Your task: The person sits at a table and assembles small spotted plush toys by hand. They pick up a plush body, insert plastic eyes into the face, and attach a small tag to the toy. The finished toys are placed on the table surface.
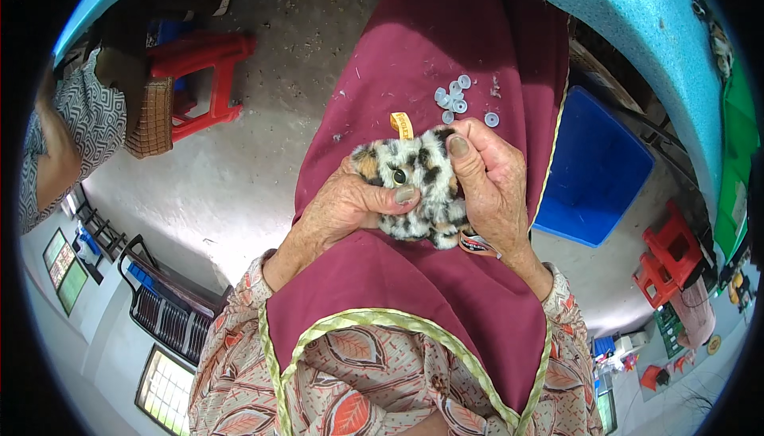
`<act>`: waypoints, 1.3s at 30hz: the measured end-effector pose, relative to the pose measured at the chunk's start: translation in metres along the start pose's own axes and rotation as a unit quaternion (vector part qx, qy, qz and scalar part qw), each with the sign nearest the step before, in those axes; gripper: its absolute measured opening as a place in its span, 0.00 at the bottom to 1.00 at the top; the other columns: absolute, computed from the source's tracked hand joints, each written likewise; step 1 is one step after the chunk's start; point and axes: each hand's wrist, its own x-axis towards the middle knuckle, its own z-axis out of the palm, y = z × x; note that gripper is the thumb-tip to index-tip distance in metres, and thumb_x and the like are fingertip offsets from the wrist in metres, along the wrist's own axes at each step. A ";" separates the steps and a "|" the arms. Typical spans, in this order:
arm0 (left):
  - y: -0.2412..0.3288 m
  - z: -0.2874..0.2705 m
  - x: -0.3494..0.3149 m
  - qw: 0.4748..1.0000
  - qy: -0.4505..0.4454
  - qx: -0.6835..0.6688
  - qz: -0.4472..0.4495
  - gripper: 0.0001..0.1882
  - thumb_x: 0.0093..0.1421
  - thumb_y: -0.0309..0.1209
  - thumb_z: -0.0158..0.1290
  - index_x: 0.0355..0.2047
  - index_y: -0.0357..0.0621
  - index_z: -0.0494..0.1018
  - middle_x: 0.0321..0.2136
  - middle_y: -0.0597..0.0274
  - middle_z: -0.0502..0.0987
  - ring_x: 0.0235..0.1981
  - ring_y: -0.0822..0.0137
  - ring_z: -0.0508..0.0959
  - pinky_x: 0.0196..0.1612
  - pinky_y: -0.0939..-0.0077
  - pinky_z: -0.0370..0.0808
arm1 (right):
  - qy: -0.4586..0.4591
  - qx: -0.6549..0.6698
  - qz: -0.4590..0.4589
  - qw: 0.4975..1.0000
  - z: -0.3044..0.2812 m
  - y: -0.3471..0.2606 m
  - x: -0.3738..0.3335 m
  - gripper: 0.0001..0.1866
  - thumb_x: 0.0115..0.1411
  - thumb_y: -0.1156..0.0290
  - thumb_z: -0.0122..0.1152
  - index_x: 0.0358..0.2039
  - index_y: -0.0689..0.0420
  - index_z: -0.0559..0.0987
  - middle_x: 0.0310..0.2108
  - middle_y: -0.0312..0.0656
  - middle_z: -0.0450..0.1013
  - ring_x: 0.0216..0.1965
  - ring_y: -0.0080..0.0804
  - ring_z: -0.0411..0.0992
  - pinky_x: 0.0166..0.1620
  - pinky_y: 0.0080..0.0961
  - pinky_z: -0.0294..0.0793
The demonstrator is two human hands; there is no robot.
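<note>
A small spotted plush toy [430, 167] in white, black and tan fur is held above my lap, one shiny dark eye [399, 175] showing. My left hand [341, 201] is closed round its left side, thumb pressed across the front just below that eye. With thumb and fingers, my right hand [495, 172] pinches the fur at its upper right; what lies under those fingers is hidden. A yellow ribbon loop [401, 125] sticks up from the top, and a printed label [477, 246] hangs at the lower right. Several translucent plastic washers [455, 103] lie on the maroon apron [382, 62] beyond the toy.
A blue bin [593, 169] stands on the right, with red stools [670, 257] past it. Along the upper right curves a light-blue speckled edge [637, 6]. Far left, another person's arm [57, 141] appears beside a woven basket [151, 121] and red stool [203, 58].
</note>
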 end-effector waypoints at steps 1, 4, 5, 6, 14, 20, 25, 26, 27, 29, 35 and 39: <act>0.000 0.001 -0.001 1.000 0.007 -0.003 -0.004 0.26 0.47 0.19 0.62 0.48 0.35 0.70 0.38 0.58 0.79 0.39 0.66 0.79 0.45 0.68 0.77 | 0.001 -0.001 0.001 1.000 0.000 0.000 0.000 0.12 0.64 0.68 0.51 0.29 0.63 0.74 0.18 0.34 0.67 0.22 0.16 0.63 0.25 0.19 0.63; 0.002 0.007 -0.003 1.000 0.011 -0.008 0.012 0.27 0.46 0.20 0.63 0.48 0.35 0.69 0.38 0.58 0.79 0.40 0.66 0.79 0.45 0.68 0.76 | 0.003 0.004 0.006 1.000 0.003 0.002 0.001 0.12 0.64 0.68 0.51 0.28 0.63 0.74 0.18 0.34 0.66 0.21 0.16 0.62 0.25 0.19 0.63; 0.004 0.005 -0.004 1.000 0.009 0.011 -0.008 0.27 0.46 0.20 0.63 0.48 0.35 0.69 0.38 0.58 0.79 0.40 0.66 0.79 0.45 0.68 0.76 | 0.002 0.009 0.010 1.000 0.004 0.003 0.001 0.12 0.64 0.68 0.50 0.28 0.62 0.73 0.17 0.33 0.66 0.21 0.16 0.61 0.25 0.19 0.62; 0.005 0.000 -0.005 0.999 0.004 0.029 -0.030 0.26 0.47 0.20 0.63 0.48 0.35 0.69 0.38 0.58 0.78 0.40 0.66 0.79 0.45 0.68 0.76 | 0.002 0.013 0.014 1.000 0.004 0.005 0.001 0.12 0.64 0.68 0.50 0.27 0.62 0.73 0.17 0.32 0.65 0.21 0.15 0.61 0.25 0.19 0.62; 0.011 0.000 0.002 0.995 -0.009 0.097 0.031 0.23 0.48 0.19 0.61 0.46 0.33 0.70 0.35 0.58 0.79 0.36 0.65 0.80 0.40 0.67 0.80 | -0.048 -0.063 -0.082 0.993 -0.012 -0.007 0.010 0.09 0.62 0.70 0.52 0.30 0.63 0.74 0.20 0.36 0.68 0.22 0.21 0.66 0.27 0.22 0.65; 0.019 0.014 0.005 0.990 -0.020 0.100 0.093 0.19 0.51 0.16 0.57 0.45 0.32 0.72 0.37 0.55 0.79 0.36 0.64 0.81 0.40 0.69 0.80 | 0.073 -0.211 -0.232 0.947 -0.095 -0.108 0.037 0.05 0.54 0.77 0.61 0.32 0.61 0.77 0.24 0.41 0.75 0.25 0.25 0.73 0.31 0.21 0.72; 0.020 0.014 0.004 0.990 -0.032 0.077 0.111 0.19 0.50 0.14 0.55 0.45 0.29 0.71 0.38 0.52 0.79 0.38 0.64 0.80 0.45 0.70 0.78 | 0.239 -0.365 -0.400 0.806 -0.151 -0.161 0.104 0.08 0.52 0.83 0.56 0.32 0.61 0.79 0.28 0.43 0.77 0.28 0.32 0.75 0.33 0.23 0.73; 0.020 0.014 0.003 0.991 -0.025 0.073 0.108 0.19 0.50 0.13 0.55 0.45 0.29 0.71 0.38 0.52 0.79 0.38 0.64 0.80 0.45 0.70 0.77 | 0.240 -0.406 -0.419 0.776 -0.156 -0.169 0.118 0.09 0.51 0.84 0.56 0.32 0.60 0.80 0.31 0.43 0.77 0.30 0.35 0.75 0.36 0.25 0.74; 0.021 0.015 0.004 0.992 -0.022 0.070 0.103 0.19 0.50 0.13 0.55 0.45 0.28 0.71 0.38 0.52 0.79 0.39 0.63 0.80 0.46 0.70 0.77 | 0.227 -0.438 -0.436 0.753 -0.162 -0.173 0.133 0.10 0.50 0.85 0.57 0.33 0.60 0.80 0.32 0.43 0.77 0.32 0.35 0.75 0.38 0.26 0.74; 0.019 0.015 0.006 0.993 -0.022 0.064 0.099 0.20 0.50 0.13 0.55 0.45 0.28 0.71 0.38 0.52 0.78 0.39 0.63 0.79 0.47 0.70 0.76 | 0.202 -0.502 -0.462 0.703 -0.175 -0.172 0.156 0.12 0.49 0.86 0.57 0.34 0.58 0.80 0.35 0.42 0.77 0.35 0.36 0.74 0.43 0.28 0.75; 0.018 0.014 0.009 0.993 -0.023 0.043 0.106 0.20 0.50 0.12 0.54 0.46 0.28 0.71 0.39 0.52 0.78 0.39 0.63 0.79 0.46 0.70 0.76 | 0.153 -0.613 -0.408 0.660 -0.183 -0.170 0.174 0.11 0.49 0.80 0.62 0.35 0.55 0.81 0.34 0.40 0.77 0.38 0.35 0.73 0.44 0.30 0.74; 0.021 0.012 0.009 0.992 -0.033 0.037 0.116 0.23 0.50 0.12 0.53 0.48 0.28 0.69 0.41 0.51 0.78 0.41 0.61 0.79 0.47 0.68 0.76 | 0.159 -0.550 -0.455 0.682 -0.168 -0.178 0.161 0.09 0.49 0.79 0.63 0.33 0.56 0.80 0.33 0.40 0.77 0.35 0.36 0.74 0.41 0.30 0.75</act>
